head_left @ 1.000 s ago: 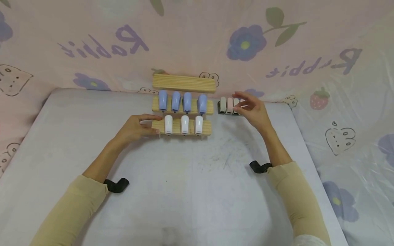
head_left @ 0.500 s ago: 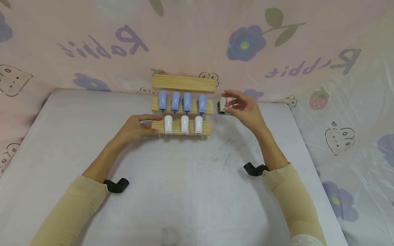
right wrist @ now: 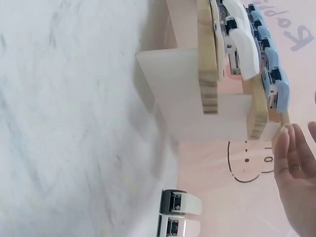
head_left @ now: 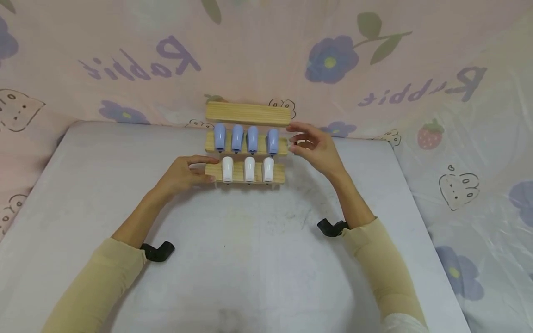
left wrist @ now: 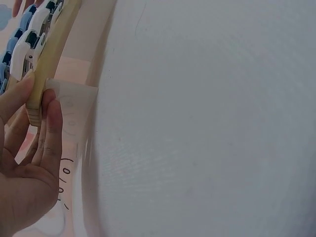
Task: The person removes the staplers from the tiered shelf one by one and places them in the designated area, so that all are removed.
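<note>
A three-tier wooden rack [head_left: 238, 172] stands at the back of the table on clear-white supports. Its front board carries three white mini staplers [head_left: 249, 169]; several blue mini staplers [head_left: 252, 138] line the middle one. The back board [head_left: 248, 113] is bare. My left hand [head_left: 181, 175] grips the front board's left end, thumb on top and fingers beneath in the left wrist view. At the rack's right end is my right hand [head_left: 318, 150], holding nothing. Its fingertips [right wrist: 282, 138] come right up to the end of the back board in the right wrist view.
To the right of the rack, staplers with pale tops [right wrist: 187, 203] stand on the table, mostly hidden behind my right hand in the head view. A patterned curtain [head_left: 258, 55] hangs directly behind the rack. The white table [head_left: 233, 259] spreads out in front.
My right hand has moved left, from over the pale and pink staplers to the rack's right end. My left hand has kept its grip in place.
</note>
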`<state>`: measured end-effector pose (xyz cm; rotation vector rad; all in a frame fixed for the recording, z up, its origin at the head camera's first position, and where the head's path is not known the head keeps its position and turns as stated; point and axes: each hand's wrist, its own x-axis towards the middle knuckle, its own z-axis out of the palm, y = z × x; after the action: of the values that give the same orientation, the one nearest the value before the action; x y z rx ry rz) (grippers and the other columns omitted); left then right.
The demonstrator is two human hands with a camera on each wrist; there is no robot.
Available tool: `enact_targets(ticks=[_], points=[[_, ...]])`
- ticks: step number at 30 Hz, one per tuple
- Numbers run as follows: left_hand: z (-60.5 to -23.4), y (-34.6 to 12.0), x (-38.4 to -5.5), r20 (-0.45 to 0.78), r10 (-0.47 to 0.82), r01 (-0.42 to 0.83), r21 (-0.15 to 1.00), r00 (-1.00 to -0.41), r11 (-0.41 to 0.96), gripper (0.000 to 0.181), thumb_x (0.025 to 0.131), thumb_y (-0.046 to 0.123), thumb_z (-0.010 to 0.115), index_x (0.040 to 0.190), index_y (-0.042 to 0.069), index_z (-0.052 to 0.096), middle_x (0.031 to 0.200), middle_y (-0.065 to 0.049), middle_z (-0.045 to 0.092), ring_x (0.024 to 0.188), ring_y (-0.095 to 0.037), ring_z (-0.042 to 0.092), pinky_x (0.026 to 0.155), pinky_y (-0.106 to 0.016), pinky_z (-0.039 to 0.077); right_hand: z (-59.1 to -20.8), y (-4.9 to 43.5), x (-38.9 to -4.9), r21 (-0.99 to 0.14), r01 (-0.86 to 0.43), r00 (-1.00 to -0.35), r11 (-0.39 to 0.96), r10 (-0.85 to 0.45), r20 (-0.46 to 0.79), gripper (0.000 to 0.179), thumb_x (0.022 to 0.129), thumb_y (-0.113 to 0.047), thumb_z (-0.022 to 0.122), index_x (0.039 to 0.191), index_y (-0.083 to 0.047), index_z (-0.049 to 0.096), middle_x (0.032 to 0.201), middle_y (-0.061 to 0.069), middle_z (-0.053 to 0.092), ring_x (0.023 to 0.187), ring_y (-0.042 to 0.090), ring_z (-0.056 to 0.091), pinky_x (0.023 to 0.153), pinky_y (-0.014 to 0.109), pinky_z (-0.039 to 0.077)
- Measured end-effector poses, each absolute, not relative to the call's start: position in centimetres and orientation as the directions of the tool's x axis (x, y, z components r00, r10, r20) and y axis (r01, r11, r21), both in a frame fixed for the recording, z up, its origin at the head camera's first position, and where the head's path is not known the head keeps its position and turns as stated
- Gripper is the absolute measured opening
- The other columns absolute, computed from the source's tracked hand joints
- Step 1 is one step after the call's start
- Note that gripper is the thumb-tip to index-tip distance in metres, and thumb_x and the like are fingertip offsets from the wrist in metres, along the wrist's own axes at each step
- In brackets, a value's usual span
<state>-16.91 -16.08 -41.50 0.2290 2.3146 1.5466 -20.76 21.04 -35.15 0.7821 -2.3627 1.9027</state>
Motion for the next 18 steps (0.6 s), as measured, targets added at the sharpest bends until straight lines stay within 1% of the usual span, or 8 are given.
enact_targets(ticks=[3, 5, 8, 11, 18], points=[[-41.6, -16.0, -17.0, -0.199, 0.313, -0.066, 0.920, -0.929, 0.387, 0.055, 0.081, 0.030, 0.085, 0.130, 0.016, 0.067, 0.150, -0.005, 0.048, 0.119, -0.033, 0.059, 0.098, -0.050, 0.045, -35.6, 20.6, -20.9, -0.912, -0.386, -0.869, 0.139, -0.386, 0.309, 0.054, 0.086, 0.010, 0.071, 0.137, 0.002, 0.056, 0.131, 0.021, 0.059, 0.113, 0.034, 0.059, 0.093, 0.036, 0.051], [-41.6, -16.0, -17.1, -0.201, 0.305, -0.069, 0.916, -0.931, 0.394, 0.055, 0.080, 0.031, 0.085, 0.130, 0.017, 0.067, 0.150, -0.005, 0.047, 0.123, -0.034, 0.056, 0.099, -0.051, 0.044, -35.7, 20.3, -21.0, -0.908, -0.391, -0.864, 0.147, -0.400, 0.307, 0.055, 0.085, 0.010, 0.072, 0.138, 0.002, 0.055, 0.131, 0.022, 0.059, 0.115, 0.037, 0.058, 0.095, 0.039, 0.050], [-41.5, -16.0, -17.1, -0.207, 0.295, -0.073, 0.910, -0.933, 0.407, 0.056, 0.079, 0.033, 0.086, 0.130, 0.018, 0.068, 0.151, -0.005, 0.047, 0.132, -0.036, 0.048, 0.103, -0.055, 0.041, -35.8, 19.7, -21.0, -0.902, -0.392, -0.863, 0.178, -0.410, 0.294, 0.059, 0.084, 0.010, 0.073, 0.139, 0.002, 0.054, 0.132, 0.022, 0.058, 0.115, 0.039, 0.058, 0.095, 0.039, 0.050], [-41.6, -16.0, -17.1, -0.209, 0.297, -0.073, 0.909, -0.932, 0.409, 0.056, 0.079, 0.033, 0.086, 0.130, 0.017, 0.068, 0.151, -0.005, 0.046, 0.136, -0.037, 0.043, 0.106, -0.057, 0.038, -35.7, 19.1, -20.7, -0.892, -0.389, -0.872, 0.230, -0.405, 0.275, 0.060, 0.083, 0.008, 0.075, 0.139, 0.002, 0.054, 0.133, 0.021, 0.059, 0.116, 0.038, 0.060, 0.094, 0.041, 0.050], [-41.5, -16.0, -17.1, -0.209, 0.304, -0.066, 0.905, -0.929, 0.420, 0.056, 0.080, 0.032, 0.085, 0.130, 0.016, 0.067, 0.152, -0.005, 0.046, 0.137, -0.037, 0.041, 0.106, -0.059, 0.036, -33.9, 17.9, -19.4, -0.859, -0.399, -0.875, 0.320, -0.412, 0.253, 0.060, 0.083, 0.004, 0.077, 0.138, 0.006, 0.052, 0.130, 0.024, 0.060, 0.112, 0.038, 0.062, 0.093, 0.050, 0.049]])
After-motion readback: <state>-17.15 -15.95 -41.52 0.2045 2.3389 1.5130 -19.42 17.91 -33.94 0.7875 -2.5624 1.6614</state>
